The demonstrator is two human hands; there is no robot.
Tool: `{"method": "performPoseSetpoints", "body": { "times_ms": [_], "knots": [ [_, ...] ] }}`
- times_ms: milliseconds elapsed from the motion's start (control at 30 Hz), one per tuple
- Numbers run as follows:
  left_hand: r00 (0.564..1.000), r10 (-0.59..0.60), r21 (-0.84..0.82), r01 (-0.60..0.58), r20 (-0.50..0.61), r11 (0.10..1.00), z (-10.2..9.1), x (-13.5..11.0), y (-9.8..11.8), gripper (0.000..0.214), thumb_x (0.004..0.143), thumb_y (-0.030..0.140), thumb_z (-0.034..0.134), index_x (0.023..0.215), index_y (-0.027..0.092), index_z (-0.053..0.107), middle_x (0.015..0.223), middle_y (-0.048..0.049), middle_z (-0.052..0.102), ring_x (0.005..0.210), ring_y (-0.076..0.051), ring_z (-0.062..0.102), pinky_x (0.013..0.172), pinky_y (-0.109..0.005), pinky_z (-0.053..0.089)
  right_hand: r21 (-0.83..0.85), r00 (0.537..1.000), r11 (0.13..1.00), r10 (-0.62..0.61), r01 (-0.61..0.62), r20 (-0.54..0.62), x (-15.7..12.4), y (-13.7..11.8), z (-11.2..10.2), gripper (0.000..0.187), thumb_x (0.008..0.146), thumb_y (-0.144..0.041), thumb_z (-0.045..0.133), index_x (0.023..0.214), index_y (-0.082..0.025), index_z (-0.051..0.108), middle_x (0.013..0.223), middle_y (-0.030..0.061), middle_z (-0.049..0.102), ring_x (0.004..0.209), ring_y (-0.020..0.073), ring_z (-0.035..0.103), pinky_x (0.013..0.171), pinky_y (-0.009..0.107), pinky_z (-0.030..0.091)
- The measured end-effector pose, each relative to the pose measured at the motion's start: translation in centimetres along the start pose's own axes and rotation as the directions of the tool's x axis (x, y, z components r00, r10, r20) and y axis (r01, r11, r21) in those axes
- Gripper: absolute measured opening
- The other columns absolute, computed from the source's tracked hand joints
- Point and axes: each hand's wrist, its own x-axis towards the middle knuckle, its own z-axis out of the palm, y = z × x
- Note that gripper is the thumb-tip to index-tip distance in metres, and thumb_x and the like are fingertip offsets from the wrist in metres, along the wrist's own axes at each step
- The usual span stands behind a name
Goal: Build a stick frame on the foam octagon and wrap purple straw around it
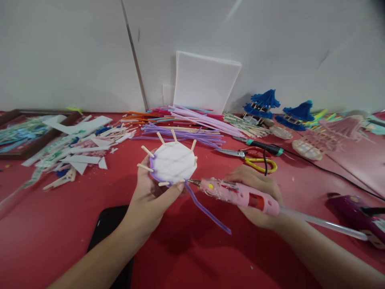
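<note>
While in the grip of the left hand (155, 198), a white disc (173, 162) — right hand (255, 178) around pink glue gun (230, 192).

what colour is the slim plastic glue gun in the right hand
The glue gun is pink, in the head view.

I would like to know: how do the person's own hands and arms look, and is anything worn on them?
The left hand and right hand are both bare, without gloves. No sleeves show on the forearms, and no watch or bracelet can be seen.
</note>
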Motion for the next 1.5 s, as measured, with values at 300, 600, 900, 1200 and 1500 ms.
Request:
{"method": "performPoseSetpoints", "body": {
  "times_ms": [300, 600, 900, 1200, 1500],
  "knots": [
    [1.0, -0.002, -0.006, 0.002, 0.019, 1.0, -0.15, 0.12, -0.24, 0.078, 0.063, 0.017, 0.077, 0.129, 0.03, 0.036, 0.099, -0.001, 0.066, 0.072, -0.013, 0.063, 0.062, -0.021, 0.057, -0.027, 1.0, 0.999, 0.018, -0.018, -0.007, 0.23, -0.46, -0.25, 0.019, 0.068, -0.009, 0.052, 0.083, -0.021, 0.055, 0.069, 0.0035, 0.059, 0.062, 0.0169, 0.056, 0.054, 0.03, 0.046],
    [1.0, -0.011, 0.011, 0.011, 0.008, 1.0, -0.14, 0.01, -0.13, 0.077, 0.063, 0.017, 0.076, 0.128, 0.03, 0.037, 0.105, -0.0024, 0.066, 0.075, -0.013, 0.064, 0.064, -0.022, 0.057, -0.031, 1.0, 1.0, 0.003, -0.003, -0.011, 0.3, -0.53, -0.46, 0.016, 0.068, -0.011, 0.05, 0.079, -0.022, 0.052, 0.066, 0.0028, 0.055, 0.058, 0.0166, 0.051, 0.051, 0.029, 0.042],
    [1.0, -0.015, 0.009, 0.015, 0.0, 1.0, -0.04, 0.02, 0.02, 0.077, 0.062, 0.017, 0.077, 0.127, 0.03, 0.038, 0.105, -0.0029, 0.066, 0.075, -0.014, 0.065, 0.063, -0.022, 0.058, -0.042, 0.999, 0.998, 0.039, -0.04, -0.023, 0.21, -0.48, -0.51, 0.01, 0.068, -0.014, 0.05, 0.074, -0.022, 0.052, 0.064, 0.0023, 0.054, 0.056, 0.0164, 0.05, 0.049, 0.029, 0.04],
    [1.0, -0.004, 0.002, 0.004, 0.019, 1.0, -0.13, 0.23, -0.18, 0.076, 0.064, 0.017, 0.076, 0.128, 0.03, 0.038, 0.108, -0.0039, 0.066, 0.078, -0.015, 0.065, 0.063, -0.021, 0.057, -0.046, 0.998, 0.997, 0.066, -0.067, -0.024, -0.15, -0.11, -0.45, 0.011, 0.069, -0.013, 0.05, 0.075, -0.022, 0.051, 0.066, 0.0026, 0.053, 0.057, 0.0161, 0.049, 0.051, 0.029, 0.039],
    [1.0, -0.002, -0.008, 0.002, 0.026, 1.0, -0.15, 0.19, -0.32, 0.076, 0.065, 0.016, 0.076, 0.127, 0.03, 0.037, 0.107, -0.0024, 0.065, 0.076, -0.012, 0.063, 0.063, -0.021, 0.057, -0.056, 0.996, 0.995, 0.079, -0.081, -0.035, -0.11, -0.03, -0.52, 0.011, 0.072, -0.011, 0.051, 0.075, -0.021, 0.051, 0.065, 0.0025, 0.053, 0.056, 0.0159, 0.048, 0.05, 0.029, 0.037]
  ]
}}
